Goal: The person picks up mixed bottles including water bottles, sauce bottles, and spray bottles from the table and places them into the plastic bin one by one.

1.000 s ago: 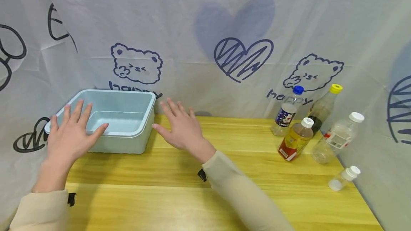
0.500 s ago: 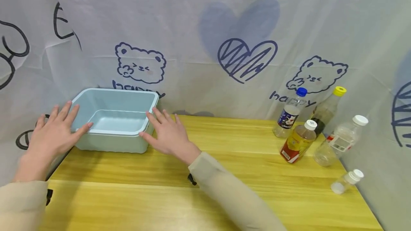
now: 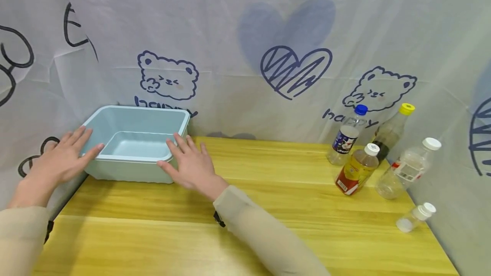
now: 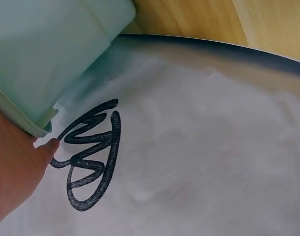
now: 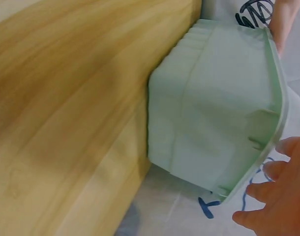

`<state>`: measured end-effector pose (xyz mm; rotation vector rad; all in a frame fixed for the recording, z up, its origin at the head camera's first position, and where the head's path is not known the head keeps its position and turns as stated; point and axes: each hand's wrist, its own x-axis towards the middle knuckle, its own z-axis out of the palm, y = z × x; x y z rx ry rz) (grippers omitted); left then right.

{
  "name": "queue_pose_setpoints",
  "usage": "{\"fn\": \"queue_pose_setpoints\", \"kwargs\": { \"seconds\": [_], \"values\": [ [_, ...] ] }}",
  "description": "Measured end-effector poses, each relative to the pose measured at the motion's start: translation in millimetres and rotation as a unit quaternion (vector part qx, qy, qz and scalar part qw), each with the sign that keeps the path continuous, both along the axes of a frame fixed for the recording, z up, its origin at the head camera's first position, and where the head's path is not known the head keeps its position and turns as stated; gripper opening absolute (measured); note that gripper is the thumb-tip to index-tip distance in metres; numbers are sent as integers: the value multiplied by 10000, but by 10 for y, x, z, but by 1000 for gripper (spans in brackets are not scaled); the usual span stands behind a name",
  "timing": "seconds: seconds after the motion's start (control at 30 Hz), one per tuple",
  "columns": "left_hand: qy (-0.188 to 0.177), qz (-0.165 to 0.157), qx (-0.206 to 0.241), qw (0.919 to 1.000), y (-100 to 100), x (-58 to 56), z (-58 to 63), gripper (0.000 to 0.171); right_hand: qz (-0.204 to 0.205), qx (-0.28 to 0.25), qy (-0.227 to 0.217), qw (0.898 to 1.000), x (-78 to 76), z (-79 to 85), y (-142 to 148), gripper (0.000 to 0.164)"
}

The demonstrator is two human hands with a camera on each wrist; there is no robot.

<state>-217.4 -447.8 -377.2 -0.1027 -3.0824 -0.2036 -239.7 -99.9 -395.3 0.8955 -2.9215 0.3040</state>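
A pale blue-green plastic bin (image 3: 130, 170) stands on the wooden table at the far left, its inside bare. At its left rim is my left hand (image 3: 59, 159), fingers spread and straight. In the left wrist view, the thumb of my left hand (image 4: 15, 167) shows just under the rim of the bin (image 4: 51, 59). My right hand (image 3: 192, 163) is at the front right corner, fingers extended over the rim in the head view. The right wrist view has the straight fingers of my right hand (image 5: 283, 191) beside the rim of the bin (image 5: 214, 108).
Several bottles stand at the table's right: a blue-capped one (image 3: 343, 139), a yellow-capped one (image 3: 389, 131) with dark liquid, a yellow-and-red labelled one (image 3: 356, 171), a clear white-capped one (image 3: 406, 169). A small bottle (image 3: 416, 217) leans nearby. Printed cloth (image 3: 230, 97) hangs behind the table (image 3: 249, 208).
Both hands have moved left and come down to the bin: the left hand to its left rim, the right hand to its right front corner. The bottles stay put.
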Motion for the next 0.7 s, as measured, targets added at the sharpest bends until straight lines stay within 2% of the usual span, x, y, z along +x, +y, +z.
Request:
{"fn": "queue_pose_setpoints", "kwargs": {
  "seconds": [0.4,0.7],
  "values": [
    [77,83,260,9996,-36,-53,-29,92,-161,-273,51,9995,-43,-100,-39,74],
    [-88,-84,503,9987,-34,-32,-45,88,-195,-186,93,9996,-47,-94,-24,73]
  ]
}}
